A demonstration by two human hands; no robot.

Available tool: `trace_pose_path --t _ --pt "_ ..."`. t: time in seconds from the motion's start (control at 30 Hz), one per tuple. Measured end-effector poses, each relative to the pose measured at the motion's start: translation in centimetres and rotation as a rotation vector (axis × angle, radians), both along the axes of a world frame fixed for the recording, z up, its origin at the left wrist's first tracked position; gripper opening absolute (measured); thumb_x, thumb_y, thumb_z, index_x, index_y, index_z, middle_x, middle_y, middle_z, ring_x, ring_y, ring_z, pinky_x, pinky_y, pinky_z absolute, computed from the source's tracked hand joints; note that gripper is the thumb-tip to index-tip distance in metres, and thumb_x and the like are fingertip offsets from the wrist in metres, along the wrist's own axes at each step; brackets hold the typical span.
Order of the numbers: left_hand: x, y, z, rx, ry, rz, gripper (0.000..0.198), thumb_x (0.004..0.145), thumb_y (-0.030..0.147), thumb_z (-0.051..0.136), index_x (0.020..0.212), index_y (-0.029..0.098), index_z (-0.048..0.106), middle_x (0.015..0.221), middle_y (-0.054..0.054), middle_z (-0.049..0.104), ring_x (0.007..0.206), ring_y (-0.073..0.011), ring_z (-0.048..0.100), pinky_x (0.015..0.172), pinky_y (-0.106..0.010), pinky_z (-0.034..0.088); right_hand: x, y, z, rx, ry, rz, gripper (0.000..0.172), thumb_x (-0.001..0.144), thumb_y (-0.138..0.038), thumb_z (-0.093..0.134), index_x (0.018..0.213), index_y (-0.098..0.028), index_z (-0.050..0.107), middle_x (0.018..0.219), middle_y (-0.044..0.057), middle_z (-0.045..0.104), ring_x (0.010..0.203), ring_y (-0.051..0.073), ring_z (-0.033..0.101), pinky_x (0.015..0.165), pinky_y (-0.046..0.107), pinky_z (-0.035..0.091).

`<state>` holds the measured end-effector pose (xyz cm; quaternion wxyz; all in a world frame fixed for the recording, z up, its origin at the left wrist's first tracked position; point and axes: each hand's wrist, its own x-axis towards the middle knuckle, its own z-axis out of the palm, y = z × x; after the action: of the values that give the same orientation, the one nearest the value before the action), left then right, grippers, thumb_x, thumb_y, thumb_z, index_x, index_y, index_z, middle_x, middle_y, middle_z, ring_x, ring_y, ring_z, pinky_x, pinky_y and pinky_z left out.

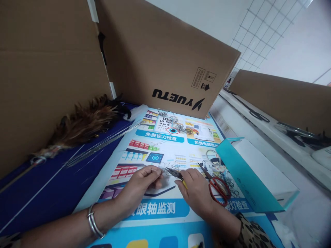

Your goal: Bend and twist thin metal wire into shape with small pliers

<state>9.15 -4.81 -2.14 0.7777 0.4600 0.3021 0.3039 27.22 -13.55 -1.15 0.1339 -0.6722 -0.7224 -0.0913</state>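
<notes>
Thumb and fingers of my left hand (147, 179) pinch a thin, curled wire (167, 171). My right hand (195, 189) is wrapped round yellow-handled pliers (176, 173). Their dark jaws point left and meet the wire close to my left fingertips; whether they grip it is too small to tell. Just right of my right hand lie scissors (219, 188) with red handles, blades pointing away from me. Small wire rings and loops (232, 187) lie beside the scissors.
A printed poster sheet (170, 220) covers the table. Wire flower-like pieces (178, 125) sit at its far end. An open teal box (250, 175) stands right. Left are a feather duster (85, 119) and long thin wires (100, 148). Tall cardboard (160, 62) walls the back.
</notes>
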Motion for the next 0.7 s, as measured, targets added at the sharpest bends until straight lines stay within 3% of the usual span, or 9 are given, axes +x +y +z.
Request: trace_pose_path --t 0.17,0.33,0.53,0.7 --pt "0.0 0.1 -0.1 0.008 -0.004 -0.01 0.019 0.084 0.032 0.055 0.077 0.015 0.059 0.063 0.0 0.061 0.06 -0.0114 0.052 0.061 -0.023 0.038 0.1 0.1 -0.1 0.078 -0.116 0.04 0.027 0.089 -0.038 0.046 0.102 -0.016 0.056 0.087 0.008 0.058 0.081 0.022 0.049 0.068 0.033 0.036" --pt "0.1 0.2 -0.1 0.0 0.009 -0.008 0.019 0.084 0.033 0.056 0.078 0.015 0.059 0.063 -0.001 0.062 0.059 -0.011 0.052 0.06 -0.023 0.038 0.0 0.5 -0.2 0.023 -0.165 0.071 0.029 0.088 -0.038 0.047 0.104 -0.016 0.056 0.088 0.009 0.056 0.08 0.022 0.048 0.067 0.034 0.035" --pt "0.0 0.3 -0.1 -0.004 0.016 0.013 0.019 0.084 0.034 0.055 0.08 0.016 0.059 0.064 0.0 0.061 0.061 -0.0121 0.054 0.062 -0.024 0.039 0.5 0.2 0.5 0.055 -0.054 0.128 0.025 0.088 -0.035 0.048 0.104 -0.017 0.055 0.09 0.009 0.057 0.085 0.022 0.049 0.072 0.036 0.038" --pt "-0.1 0.3 -0.1 -0.034 0.004 0.03 0.018 0.084 0.033 0.056 0.08 0.016 0.06 0.073 -0.002 0.062 0.06 -0.0106 0.052 0.06 -0.023 0.039 1.8 0.3 0.2 0.107 0.115 0.089 0.022 0.088 -0.031 0.047 0.102 -0.015 0.053 0.094 0.01 0.057 0.088 0.022 0.049 0.076 0.036 0.04"
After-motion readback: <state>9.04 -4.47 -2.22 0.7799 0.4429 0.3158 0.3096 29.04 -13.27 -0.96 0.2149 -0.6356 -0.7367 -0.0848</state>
